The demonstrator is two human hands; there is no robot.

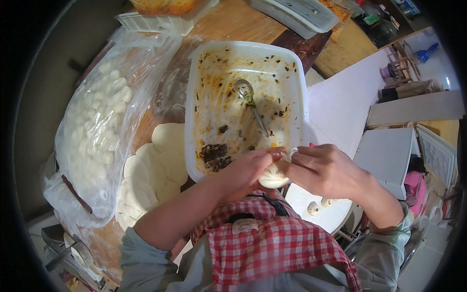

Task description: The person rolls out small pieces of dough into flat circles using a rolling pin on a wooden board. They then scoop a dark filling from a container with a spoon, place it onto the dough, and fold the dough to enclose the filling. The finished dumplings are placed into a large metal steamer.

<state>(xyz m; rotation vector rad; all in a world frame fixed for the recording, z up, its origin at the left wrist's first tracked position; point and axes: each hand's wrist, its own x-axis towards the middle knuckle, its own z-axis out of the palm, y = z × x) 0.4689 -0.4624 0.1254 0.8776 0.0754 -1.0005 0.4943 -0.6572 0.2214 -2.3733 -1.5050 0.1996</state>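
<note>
Between my two hands is a bun of pale dough (273,176), its top gathered into pleats. My left hand (251,168) cups its side, with the thumb at the gathered top. The fingers of my right hand (321,168) pinch the dough's edge from the other side. Just beyond the hands lies a white plastic tub (190,109), smeared with sauce. A metal spoon (258,116) rests inside it, and dark chopped filling (213,152) sits in its near left corner. Flat round dough wrappers (160,164) overlap on the wooden table left of the tub.
Small dough pieces (98,120) lie under a clear plastic sheet (146,62) at left. Two pleated buns (313,208) sit on a round white surface (303,197) below my right hand. At the back are a lidded container (299,16) and a white rack (157,23).
</note>
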